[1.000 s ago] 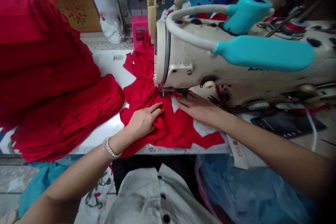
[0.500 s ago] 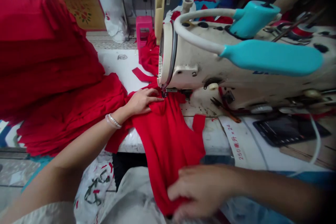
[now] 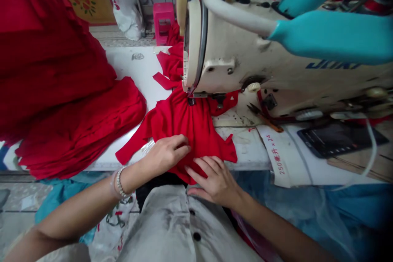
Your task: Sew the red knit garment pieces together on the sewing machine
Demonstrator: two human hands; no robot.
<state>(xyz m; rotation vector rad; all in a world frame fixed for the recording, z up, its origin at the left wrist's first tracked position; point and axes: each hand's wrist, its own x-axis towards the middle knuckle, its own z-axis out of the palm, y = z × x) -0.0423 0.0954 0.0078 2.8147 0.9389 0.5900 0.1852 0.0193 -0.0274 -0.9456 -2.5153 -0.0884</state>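
A piece of red fabric (image 3: 199, 127) lies gathered under the presser foot of a sewing machine (image 3: 233, 53) and reaches to the table's front edge. My left hand (image 3: 168, 153) is closed, its thumb and curled fingers pinching the cloth in front of the needle area. Close by on the right, my right hand (image 3: 215, 178) rests on the near end of the same fabric. Its fingers are stretched and slightly apart, palm down. The cloth behind the presser foot is partly hidden by the machine head.
A tall pile of red fabric pieces (image 3: 76, 118) stands at the left of the white table (image 3: 125, 61). Small thread snips (image 3: 267, 118) lie by the machine base, and a dark phone (image 3: 334, 137) lies farther right. Behind the table is a pink stool (image 3: 163, 16).
My left hand has come back from the presser foot toward me. My right hand has moved up and left onto the fabric's near end, which now lies higher. The camera view has shifted.
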